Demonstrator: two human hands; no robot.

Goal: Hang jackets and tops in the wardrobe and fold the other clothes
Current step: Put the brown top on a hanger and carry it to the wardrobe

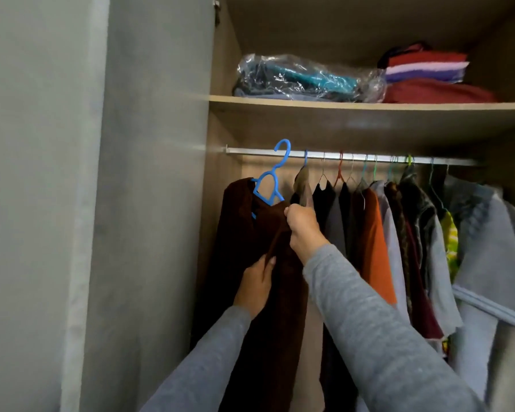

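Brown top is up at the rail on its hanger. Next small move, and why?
Probably ease the hanger hook down onto the rail, in the bare stretch left of the hung clothes. Its hook tops the rail but it sits tilted, seating unclear, while the right hand and left hand grip the top.

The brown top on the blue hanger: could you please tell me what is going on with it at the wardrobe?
A person in grey sleeves is hanging a dark brown top on a blue hanger. The right hand grips it near the collar and the left hand pinches the fabric lower down. The hook is up at the left end of the rail; whether it is seated is unclear. Other clothes hang to the right.
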